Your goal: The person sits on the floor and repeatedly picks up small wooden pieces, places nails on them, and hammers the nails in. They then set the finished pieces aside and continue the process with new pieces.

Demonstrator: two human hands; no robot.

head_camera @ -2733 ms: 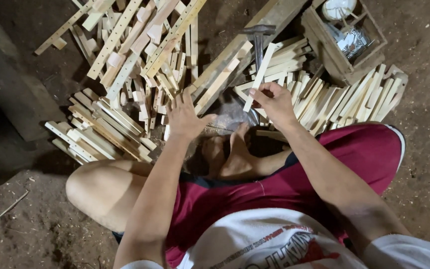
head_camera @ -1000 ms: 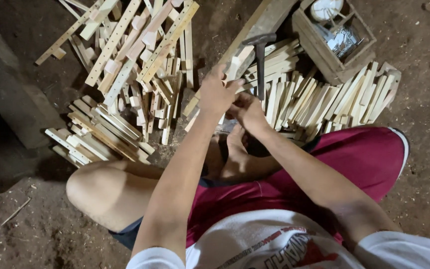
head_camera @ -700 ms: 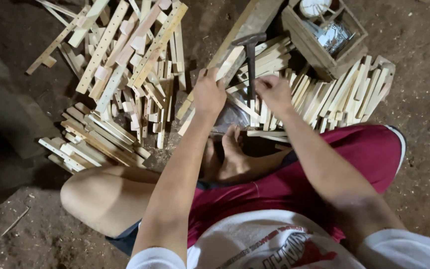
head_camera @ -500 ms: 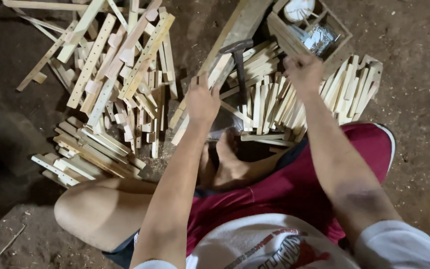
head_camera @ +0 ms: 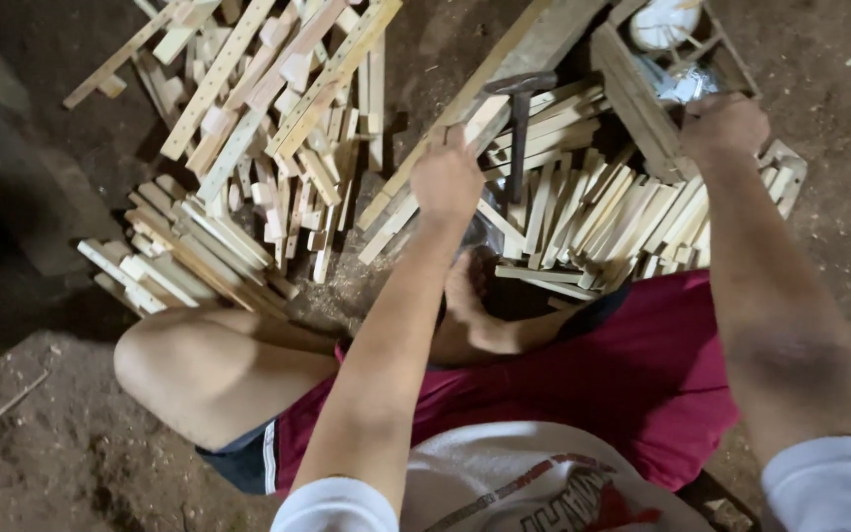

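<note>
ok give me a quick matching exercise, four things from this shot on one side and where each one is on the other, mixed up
Things:
1. left hand
2. right hand
3. dark metal hammer
4. long pale wooden strip with a row of small holes

Places:
A. lying on the short wooden sticks, between the two hands
B. at the rim of the open wooden box
C. top of the left-side pile
D. on a wooden slat at the middle

Pairs: 1-D, 2-B, 3-A, 4-C

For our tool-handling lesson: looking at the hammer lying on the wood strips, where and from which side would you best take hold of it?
Grip the hammer by its handle, near the lower end, coming from above. The head points away, toward the box, while the handle runs down toward the person across the strips and lies exposed on top. The left hand is beside it; the right hand is at the box.
</note>
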